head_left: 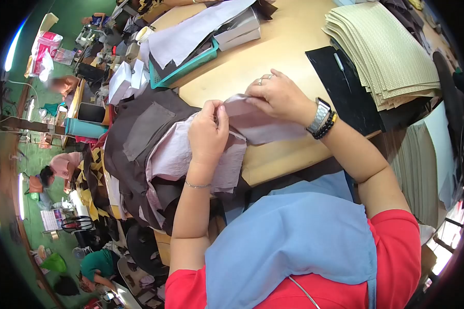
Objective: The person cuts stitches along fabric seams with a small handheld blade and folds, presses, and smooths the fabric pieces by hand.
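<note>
Pale lilac fabric point(273, 130) stretches between my two hands above the wooden table. My left hand point(209, 130) pinches its edge near the middle of the view, fingertips pressed together. To the right, my right hand point(279, 98) has thumb and fingers closed on the upper edge of the same fabric. Dark brown cloth point(126, 123) with a patch-like piece on it lies to the left of my left hand, joined or overlapping with more lilac fabric point(175, 154) that hangs over the table edge.
A teal basket point(185, 69) with fabric pieces stands behind my hands, beside white boxes point(120, 82). Stacked cream sheets point(381, 56) and a black sheet point(340, 82) with a pen lie at the right. Other people work at far left.
</note>
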Motion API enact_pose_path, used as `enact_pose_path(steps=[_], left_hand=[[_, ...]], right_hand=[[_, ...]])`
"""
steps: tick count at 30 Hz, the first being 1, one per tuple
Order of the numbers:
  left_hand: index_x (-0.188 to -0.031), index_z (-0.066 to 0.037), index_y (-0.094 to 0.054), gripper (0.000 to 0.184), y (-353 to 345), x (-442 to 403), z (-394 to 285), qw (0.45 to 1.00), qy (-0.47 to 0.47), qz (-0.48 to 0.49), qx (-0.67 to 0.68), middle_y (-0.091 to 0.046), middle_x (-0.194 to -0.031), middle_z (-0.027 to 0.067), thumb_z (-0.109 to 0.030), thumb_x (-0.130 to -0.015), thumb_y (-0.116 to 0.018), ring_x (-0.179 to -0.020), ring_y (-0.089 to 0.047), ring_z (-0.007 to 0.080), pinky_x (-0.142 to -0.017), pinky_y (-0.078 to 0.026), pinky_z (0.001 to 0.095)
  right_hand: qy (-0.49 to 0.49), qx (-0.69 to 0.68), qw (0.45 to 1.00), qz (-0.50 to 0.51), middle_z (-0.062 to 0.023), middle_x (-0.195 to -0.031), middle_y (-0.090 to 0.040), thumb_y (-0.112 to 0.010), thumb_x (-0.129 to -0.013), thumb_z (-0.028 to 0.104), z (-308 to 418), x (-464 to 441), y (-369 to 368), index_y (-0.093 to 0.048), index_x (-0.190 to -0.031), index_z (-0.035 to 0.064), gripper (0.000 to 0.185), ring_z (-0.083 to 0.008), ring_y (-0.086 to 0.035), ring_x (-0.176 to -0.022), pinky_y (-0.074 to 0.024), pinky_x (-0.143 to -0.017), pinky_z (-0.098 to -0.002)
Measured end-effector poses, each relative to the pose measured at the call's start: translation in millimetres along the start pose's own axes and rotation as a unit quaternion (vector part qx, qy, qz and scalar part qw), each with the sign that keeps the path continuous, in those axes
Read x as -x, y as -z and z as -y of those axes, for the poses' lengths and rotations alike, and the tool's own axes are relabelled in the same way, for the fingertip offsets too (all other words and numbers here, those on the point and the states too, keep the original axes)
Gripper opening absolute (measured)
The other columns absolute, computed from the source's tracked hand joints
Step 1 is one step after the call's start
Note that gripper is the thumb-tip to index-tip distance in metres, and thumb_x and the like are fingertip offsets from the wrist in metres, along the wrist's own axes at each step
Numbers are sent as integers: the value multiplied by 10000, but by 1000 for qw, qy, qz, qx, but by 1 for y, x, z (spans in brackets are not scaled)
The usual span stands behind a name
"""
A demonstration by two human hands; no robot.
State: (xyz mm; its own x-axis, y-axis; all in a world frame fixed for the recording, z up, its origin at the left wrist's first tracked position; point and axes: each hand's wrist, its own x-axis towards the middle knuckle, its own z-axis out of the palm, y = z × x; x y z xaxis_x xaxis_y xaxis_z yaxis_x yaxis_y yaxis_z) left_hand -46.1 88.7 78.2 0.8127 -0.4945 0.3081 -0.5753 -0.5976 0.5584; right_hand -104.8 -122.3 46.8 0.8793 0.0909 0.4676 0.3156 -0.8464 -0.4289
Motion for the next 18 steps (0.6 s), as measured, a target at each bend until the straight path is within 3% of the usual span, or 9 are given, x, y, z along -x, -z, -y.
enact_pose_path(steps=[3,7,9,10,11,13,15,16,18], left_hand=[[-980,-65,-627,157,2,4,1,992,-93,-60,-54,-663,-809,113,-103,-834,-666,-815,-650,339,-749,-500,437],[-970,-36,-636,211,23,9,-4,989,-124,-60,-50,-661,-917,152,-35,-762,-674,-876,-635,366,-796,-496,432],[-971,-17,-638,237,38,12,-3,990,-118,-67,-46,-663,-987,166,-4,-736,-668,-911,-624,377,-805,-499,427],[-957,-2,-640,219,48,12,-10,990,-116,-79,30,-649,-984,171,9,-738,-647,-897,-644,323,-800,-500,396],[-1004,-14,-624,168,67,20,-17,993,-12,-27,116,-651,-997,116,-29,-839,-642,-903,-644,190,-798,-503,329],[-1086,-21,-591,162,91,28,-17,915,59,-35,398,-640,-1007,54,-106,-950,-613,-931,-610,97,-813,-492,260],[-1158,-16,-553,218,122,39,-46,845,110,14,523,-636,-1062,29,-167,-1003,-577,-965,-607,81,-854,-478,232],[-1194,3,-535,325,131,43,-50,809,115,56,574,-642,-1104,63,-171,-951,-663,-1008,-612,101,-890,-468,236],[-1130,22,-615,355,151,38,-38,890,52,238,386,-676,-1043,38,-104,-843,-781,-982,-602,79,-871,-481,247]], right_hand=[[21,-34,999,-22,-131,-809,-677,-720,-822,173,5,-27,35,-688,-954,95,156,-322,-662,-787,-536,-711,-394],[101,-40,994,-22,-160,-787,-672,-686,-801,138,24,-60,111,-692,-900,61,125,-332,-666,-752,-518,-676,-420],[138,-77,987,-16,-138,-752,-652,-699,-773,12,30,-71,136,-669,-921,16,151,-218,-635,-664,-507,-641,-323],[116,-42,992,17,-108,-750,-654,-677,-806,-13,42,-74,158,-663,-921,4,118,-163,-622,-678,-498,-644,-293],[98,-60,993,34,-106,-795,-683,-672,-837,7,52,-77,173,-672,-932,10,95,-166,-644,-721,-506,-683,-284],[104,-105,982,120,-83,-847,-699,-691,-853,39,69,-86,218,-679,-972,-5,128,-133,-648,-740,-513,-684,-256],[109,-151,961,206,-60,-900,-716,-710,-868,71,84,-93,258,-686,-1012,-21,173,-100,-653,-759,-521,-684,-228],[103,-153,962,203,-52,-899,-718,-715,-867,71,88,-94,261,-691,-1010,-24,173,-87,-649,-754,-518,-676,-217],[80,-135,976,152,-40,-869,-719,-717,-854,53,101,-90,262,-702,-983,-26,152,-65,-635,-726,-505,-651,-200]])
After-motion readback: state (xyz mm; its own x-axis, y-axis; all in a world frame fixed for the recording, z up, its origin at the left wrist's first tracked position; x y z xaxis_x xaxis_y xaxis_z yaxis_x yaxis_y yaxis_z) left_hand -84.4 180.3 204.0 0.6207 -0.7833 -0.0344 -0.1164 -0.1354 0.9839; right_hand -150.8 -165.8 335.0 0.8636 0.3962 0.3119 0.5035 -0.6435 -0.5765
